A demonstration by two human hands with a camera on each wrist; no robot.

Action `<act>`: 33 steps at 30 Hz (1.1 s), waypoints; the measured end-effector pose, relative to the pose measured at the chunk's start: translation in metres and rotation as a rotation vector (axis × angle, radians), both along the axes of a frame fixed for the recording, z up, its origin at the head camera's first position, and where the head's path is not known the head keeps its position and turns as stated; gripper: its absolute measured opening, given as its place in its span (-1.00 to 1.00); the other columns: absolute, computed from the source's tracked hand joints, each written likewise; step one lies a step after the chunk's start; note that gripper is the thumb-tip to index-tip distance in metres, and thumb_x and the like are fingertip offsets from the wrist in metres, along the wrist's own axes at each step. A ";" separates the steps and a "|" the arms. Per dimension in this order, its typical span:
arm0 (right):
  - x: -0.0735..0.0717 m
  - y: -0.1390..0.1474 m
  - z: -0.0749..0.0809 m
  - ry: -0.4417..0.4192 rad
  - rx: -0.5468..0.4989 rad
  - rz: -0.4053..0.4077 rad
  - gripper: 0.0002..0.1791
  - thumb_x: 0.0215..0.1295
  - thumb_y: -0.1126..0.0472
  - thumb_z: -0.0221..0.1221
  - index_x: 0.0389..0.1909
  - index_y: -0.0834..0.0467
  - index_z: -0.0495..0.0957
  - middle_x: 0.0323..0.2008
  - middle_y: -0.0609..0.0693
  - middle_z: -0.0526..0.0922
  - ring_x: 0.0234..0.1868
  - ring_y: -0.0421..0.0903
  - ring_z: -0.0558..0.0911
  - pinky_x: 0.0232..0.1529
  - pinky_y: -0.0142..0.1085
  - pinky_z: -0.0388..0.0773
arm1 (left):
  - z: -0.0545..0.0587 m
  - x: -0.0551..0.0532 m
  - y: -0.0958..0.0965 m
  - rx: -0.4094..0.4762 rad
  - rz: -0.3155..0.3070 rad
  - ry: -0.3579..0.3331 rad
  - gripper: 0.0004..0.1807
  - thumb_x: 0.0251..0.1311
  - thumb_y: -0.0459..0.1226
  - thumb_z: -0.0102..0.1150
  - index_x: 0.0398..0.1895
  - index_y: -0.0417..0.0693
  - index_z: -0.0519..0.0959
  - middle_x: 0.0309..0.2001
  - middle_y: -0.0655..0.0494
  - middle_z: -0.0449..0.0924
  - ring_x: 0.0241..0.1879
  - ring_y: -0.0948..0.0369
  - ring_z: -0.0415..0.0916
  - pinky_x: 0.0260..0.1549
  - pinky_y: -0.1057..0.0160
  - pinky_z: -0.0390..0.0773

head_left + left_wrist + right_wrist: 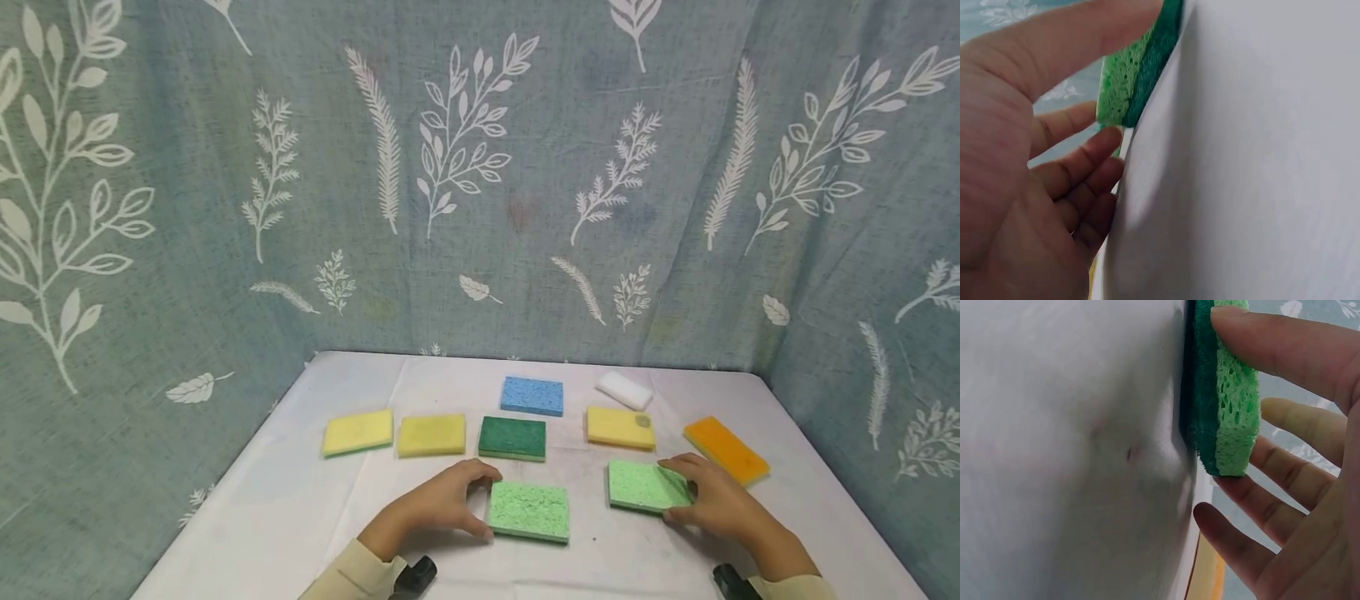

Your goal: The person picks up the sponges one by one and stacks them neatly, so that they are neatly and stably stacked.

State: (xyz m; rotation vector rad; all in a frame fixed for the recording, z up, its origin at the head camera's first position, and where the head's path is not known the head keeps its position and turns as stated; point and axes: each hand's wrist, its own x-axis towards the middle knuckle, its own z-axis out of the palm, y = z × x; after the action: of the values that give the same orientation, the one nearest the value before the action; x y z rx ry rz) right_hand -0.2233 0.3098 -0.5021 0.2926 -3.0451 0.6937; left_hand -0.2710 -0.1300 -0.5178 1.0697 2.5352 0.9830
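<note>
A light green sponge (529,510) with a dark green scouring underside lies flat on the white table. My left hand (442,500) holds its left end between thumb and forefinger, and the other fingers curl loosely beside it. To the right lies a second light green sponge (645,486) of the same kind. My right hand (716,500) pinches that one's right end, thumb at the near edge and forefinger at the far edge. In the right wrist view, the sponge's dark scouring layer (1205,394) faces the tabletop.
Behind are two yellow sponges (357,432) (431,435), a dark green-topped sponge (512,437), a blue sponge (532,395), a notched yellow sponge (615,427) and a white sponge (624,390). An orange sponge (726,450) lies beyond my right hand. Patterned curtains (525,275) surround the table.
</note>
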 end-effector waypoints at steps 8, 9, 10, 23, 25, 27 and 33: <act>0.000 -0.007 0.005 0.040 -0.023 0.026 -0.17 -0.23 -0.09 0.55 0.17 0.08 0.56 0.10 -0.02 0.53 0.10 0.06 0.49 0.08 0.11 0.43 | -0.008 0.001 0.003 0.032 0.067 -0.039 -0.17 -0.29 0.06 0.61 0.15 0.13 0.48 0.09 0.38 0.44 0.15 0.29 0.37 0.19 0.17 0.35; -0.001 -0.008 0.005 0.043 -0.022 0.028 -0.17 -0.22 -0.10 0.55 0.17 0.08 0.56 0.10 -0.02 0.53 0.10 0.05 0.50 0.08 0.10 0.44 | -0.008 0.001 0.003 0.047 0.072 -0.045 -0.17 -0.29 0.05 0.61 0.15 0.12 0.48 0.08 0.38 0.44 0.14 0.28 0.37 0.19 0.16 0.35; -0.001 -0.009 0.006 0.044 -0.022 0.028 -0.17 -0.21 -0.10 0.54 0.18 0.08 0.56 0.10 -0.03 0.53 0.09 0.04 0.50 0.07 0.08 0.45 | -0.009 0.001 0.004 0.058 0.077 -0.047 -0.17 -0.30 0.05 0.62 0.15 0.12 0.48 0.08 0.38 0.44 0.13 0.28 0.38 0.18 0.15 0.35; -0.006 -0.029 0.007 0.046 -0.076 0.057 -0.20 -0.18 -0.15 0.51 0.15 0.09 0.57 0.16 0.03 0.49 0.14 0.08 0.48 0.11 0.12 0.42 | -0.014 0.001 0.010 0.125 0.090 0.003 -0.16 -0.27 0.01 0.61 0.19 0.05 0.49 0.10 0.34 0.46 0.12 0.27 0.39 0.17 0.16 0.36; -0.007 -0.033 0.006 0.060 -0.085 0.077 -0.18 -0.18 -0.16 0.51 0.16 0.09 0.57 0.15 0.01 0.48 0.14 0.07 0.48 0.12 0.11 0.41 | -0.015 0.001 0.010 0.121 0.087 0.009 -0.13 -0.27 0.03 0.61 0.21 0.02 0.48 0.12 0.32 0.46 0.14 0.26 0.38 0.19 0.15 0.35; -0.007 -0.038 0.005 0.079 -0.093 0.096 -0.17 -0.19 -0.15 0.52 0.18 0.09 0.56 0.13 -0.04 0.48 0.13 0.04 0.48 0.12 0.09 0.41 | -0.014 0.001 0.011 0.122 0.083 0.004 -0.10 -0.27 0.05 0.60 0.23 0.00 0.47 0.12 0.31 0.45 0.14 0.26 0.38 0.19 0.13 0.35; -0.010 -0.050 0.005 0.100 -0.094 0.179 -0.17 -0.14 -0.14 0.51 0.20 0.10 0.54 0.06 -0.13 0.46 0.06 -0.04 0.47 0.08 0.05 0.43 | -0.014 0.001 0.010 0.120 0.082 0.031 -0.10 -0.30 0.09 0.60 0.21 -0.02 0.49 0.09 0.33 0.46 0.09 0.27 0.39 0.17 0.15 0.37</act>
State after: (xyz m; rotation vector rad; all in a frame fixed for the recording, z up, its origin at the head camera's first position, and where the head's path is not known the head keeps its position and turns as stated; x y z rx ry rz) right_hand -0.2332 0.2597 -0.4974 0.5848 -2.9054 0.8017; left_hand -0.2695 -0.1200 -0.5321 1.0272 2.5917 1.1622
